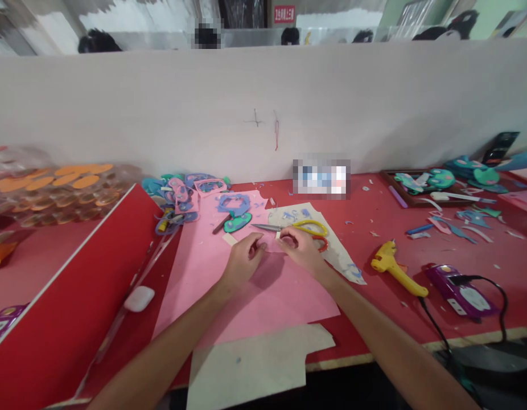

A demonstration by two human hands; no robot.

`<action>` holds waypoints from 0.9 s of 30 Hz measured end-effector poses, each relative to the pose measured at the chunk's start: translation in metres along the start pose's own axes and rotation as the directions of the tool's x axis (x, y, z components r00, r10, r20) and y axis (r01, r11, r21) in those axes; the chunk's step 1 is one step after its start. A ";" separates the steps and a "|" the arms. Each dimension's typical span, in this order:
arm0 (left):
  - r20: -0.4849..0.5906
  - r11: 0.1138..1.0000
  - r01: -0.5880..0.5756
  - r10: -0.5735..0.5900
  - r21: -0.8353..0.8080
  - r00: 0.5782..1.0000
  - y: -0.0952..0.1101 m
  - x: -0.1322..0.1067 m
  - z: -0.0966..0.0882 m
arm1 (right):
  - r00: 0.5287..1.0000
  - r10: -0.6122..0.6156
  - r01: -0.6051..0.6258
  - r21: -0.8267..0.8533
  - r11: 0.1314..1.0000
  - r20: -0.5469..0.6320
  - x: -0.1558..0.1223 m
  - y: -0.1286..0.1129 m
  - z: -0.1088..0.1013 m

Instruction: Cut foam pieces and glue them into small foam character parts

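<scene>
Over a pink sheet (246, 307), my left hand (243, 263) is closed with thumb and fingers pinched; what is between them, if anything, is too small to make out. My right hand (305, 250) faces it, its fingers closed at a small whitish piece (278, 234). Just beyond lie scissors (267, 227) with yellow and red handles, partly hidden by my right hand. A green cut-out shape with a blue edge (238, 222) rests beside a dark-handled tool (221, 224). A pale strip (230, 240) lies near my left fingers.
A yellow glue gun (398, 270) and a purple power strip (462, 291) with a cable lie right. Foam scraps (182, 196) are heaped back left, beside a red panel (84, 285). A dark tray (400, 191) holds cut-outs. A white partition (182, 114) stands behind.
</scene>
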State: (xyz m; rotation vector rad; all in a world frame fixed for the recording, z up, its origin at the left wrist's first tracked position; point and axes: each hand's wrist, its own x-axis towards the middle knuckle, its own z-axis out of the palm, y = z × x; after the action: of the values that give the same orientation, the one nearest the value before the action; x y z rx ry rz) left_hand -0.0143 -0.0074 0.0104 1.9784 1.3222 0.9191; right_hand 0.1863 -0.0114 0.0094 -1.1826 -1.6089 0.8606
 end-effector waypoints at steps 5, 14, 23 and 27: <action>-0.002 1.000 -0.013 0.013 -0.004 1.000 0.000 -0.001 0.001 | 1.000 -0.015 0.014 -0.030 0.999 -0.018 0.000 0.001 0.001; 0.001 1.000 -0.024 0.024 0.012 1.000 -0.002 -0.001 0.002 | 0.999 -0.023 0.022 -0.052 0.998 -0.022 0.000 0.003 0.002; -0.012 0.999 -0.021 0.022 0.047 1.000 -0.002 -0.002 0.003 | 0.999 -0.031 0.029 -0.060 0.998 -0.030 0.000 0.003 0.002; -0.011 0.998 -0.030 0.031 0.058 0.999 -0.003 -0.002 0.003 | 0.999 -0.021 0.019 -0.069 0.997 -0.028 -0.001 0.003 0.002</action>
State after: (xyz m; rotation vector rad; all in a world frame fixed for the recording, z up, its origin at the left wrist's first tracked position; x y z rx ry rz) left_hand -0.0143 -0.0084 0.0056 2.0453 1.3429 0.9177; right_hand 0.1852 -0.0114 0.0061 -1.2193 -1.6358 0.7776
